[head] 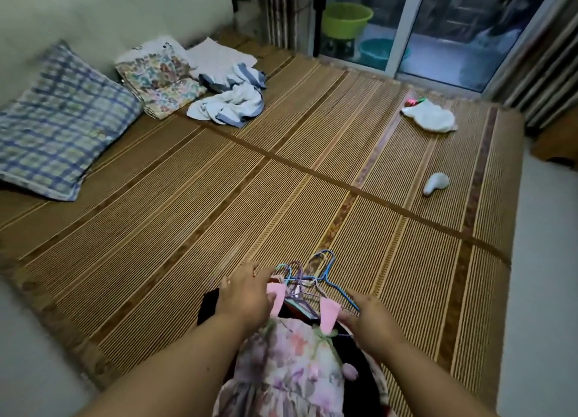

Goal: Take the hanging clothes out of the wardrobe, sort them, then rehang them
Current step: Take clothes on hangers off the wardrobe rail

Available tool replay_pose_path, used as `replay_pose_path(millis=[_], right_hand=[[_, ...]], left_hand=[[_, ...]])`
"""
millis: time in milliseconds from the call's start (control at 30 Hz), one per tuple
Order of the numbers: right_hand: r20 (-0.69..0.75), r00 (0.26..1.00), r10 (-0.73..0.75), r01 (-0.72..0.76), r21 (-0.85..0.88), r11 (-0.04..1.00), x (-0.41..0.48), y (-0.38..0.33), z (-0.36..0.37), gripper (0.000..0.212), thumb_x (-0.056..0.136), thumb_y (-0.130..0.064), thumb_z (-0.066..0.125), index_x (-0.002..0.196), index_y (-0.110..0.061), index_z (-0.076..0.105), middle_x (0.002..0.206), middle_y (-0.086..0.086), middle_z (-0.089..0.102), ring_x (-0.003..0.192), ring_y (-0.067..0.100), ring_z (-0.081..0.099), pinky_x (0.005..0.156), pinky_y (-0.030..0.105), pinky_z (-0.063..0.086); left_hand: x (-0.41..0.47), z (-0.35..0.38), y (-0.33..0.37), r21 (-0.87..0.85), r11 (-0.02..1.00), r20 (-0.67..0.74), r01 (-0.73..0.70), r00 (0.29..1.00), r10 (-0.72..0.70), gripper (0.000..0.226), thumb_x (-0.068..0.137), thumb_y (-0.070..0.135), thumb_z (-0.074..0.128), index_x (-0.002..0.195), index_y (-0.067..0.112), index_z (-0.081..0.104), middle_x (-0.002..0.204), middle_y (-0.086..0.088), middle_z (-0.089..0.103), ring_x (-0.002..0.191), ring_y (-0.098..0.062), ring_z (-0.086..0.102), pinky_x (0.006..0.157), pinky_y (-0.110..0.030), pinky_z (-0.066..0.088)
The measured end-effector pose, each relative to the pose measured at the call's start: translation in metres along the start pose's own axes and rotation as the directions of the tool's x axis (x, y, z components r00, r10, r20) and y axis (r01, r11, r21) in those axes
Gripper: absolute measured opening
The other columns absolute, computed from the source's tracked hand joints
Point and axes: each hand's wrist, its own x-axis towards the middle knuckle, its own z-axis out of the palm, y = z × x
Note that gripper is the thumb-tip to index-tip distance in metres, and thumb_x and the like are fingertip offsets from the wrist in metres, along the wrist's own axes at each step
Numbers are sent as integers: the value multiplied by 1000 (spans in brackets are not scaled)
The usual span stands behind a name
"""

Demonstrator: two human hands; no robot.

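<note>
Down at the near edge of the bed (pixel 187 213), on its striped bamboo mat, lies a pile of clothes with a floral dress (pixel 291 363) on top and a dark garment (pixel 208 307) showing beneath it on the left. A bundle of thin wire hangers (pixel 312 276), blue, purple and pale, sticks out from the top of the pile with the hooks pointing away from the person. The left hand (pixel 247 294) is released, its fingers stretched forward and resting on the hangers beside the dress's left pink strap. The right hand (pixel 372 323) sits at the right pink strap (pixel 328 318), fingers bent toward it; I cannot tell whether they pinch it. Well apart, at the head of the bed, a checked pillow (pixel 59 126) leans on the wall, with folded floral bedding (pixel 159 79) and a crumpled blue-and-white cloth (pixel 231 101) beside it. A white cloth (pixel 431 118) lies near the far right edge.
</note>
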Motion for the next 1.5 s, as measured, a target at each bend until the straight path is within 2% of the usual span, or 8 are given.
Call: replay_pose_path(millis=[333, 567, 733, 900, 1100, 1200, 1333, 1500], right_hand=[[-23, 968, -251, 245, -142, 959, -33, -84, -31, 63, 92, -40, 55, 148, -31, 25, 154, 3, 27, 141, 22, 27, 114, 34, 23], [-39, 798, -601, 552, -350, 756, -105, -208, -44, 60, 90, -42, 54, 145, -37, 28, 153, 2, 27, 140, 22, 26, 111, 37, 30], [-4, 576, -817, 759, -370, 536, -194, -327, -16, 59, 88, -40, 58, 141, -42, 31, 155, 0, 21, 140, 22, 24, 113, 41, 30], [61, 261, -963, 898, -381, 219, -296, -446, 35, 55, 90, -41, 56, 140, -40, 34, 155, 2, 20, 140, 22, 26, 111, 37, 29], [103, -40, -994, 952, -299, -70, -419, -560, 113, 55, 83, -41, 61, 136, -34, 46, 153, 7, 27, 138, 26, 29, 113, 34, 28], [121, -197, -973, 944, -245, -221, -474, -601, 140, 56, 85, -44, 60, 138, -36, 44, 154, 7, 24, 140, 28, 26, 113, 37, 25], [124, -395, -910, 892, -186, -413, -539, -649, 166, 54, 89, -47, 55, 139, -39, 39, 157, 0, 18, 142, 22, 22, 113, 38, 24], [103, -615, -781, 780, -64, -623, -612, -714, 191, 52, 88, -45, 56, 138, -39, 41, 157, 0, 17, 143, 20, 20, 113, 37, 27]], left_hand=[[-69, -66, -27, 98, 992, -49, -85, 995, 90, 66, 91, 40, 53, 147, 37, 18, 159, 4, 8, 147, -17, 5, 117, -48, 6], [-165, -146, -70, 95, 993, -285, -73, 954, 97, 59, 92, 38, 49, 145, 37, 24, 156, 7, 17, 144, -12, 10, 116, -44, 8], [-276, -202, -144, 88, 994, -483, 63, 875, -13, 57, 92, 41, 46, 145, 39, 24, 154, 9, 20, 143, -12, 13, 116, -43, 10], [-405, -244, -228, 105, 946, -651, 307, 741, -168, 59, 90, 45, 46, 145, 37, 26, 155, 5, 21, 143, -17, 16, 115, -43, 14], [-567, -271, -303, 44, 781, -763, 623, 526, -376, 53, 68, 48, 52, 118, 32, 60, 120, -1, 61, 111, -25, 61, 89, -48, 48], [-625, -282, -323, -4, 684, -778, 729, 428, -460, 56, 69, 43, 60, 124, 31, 55, 130, -2, 54, 122, -27, 53, 97, -52, 40], [-686, -295, -347, -60, 519, -806, 853, 265, -529, 60, 88, 49, 46, 143, 38, 25, 155, 5, 15, 144, -18, 10, 115, -46, 12], [-750, -329, -358, -124, 278, -848, 952, 44, -528, 58, 88, 53, 44, 142, 39, 26, 158, 5, 5, 145, -17, -1, 115, -48, 4]])
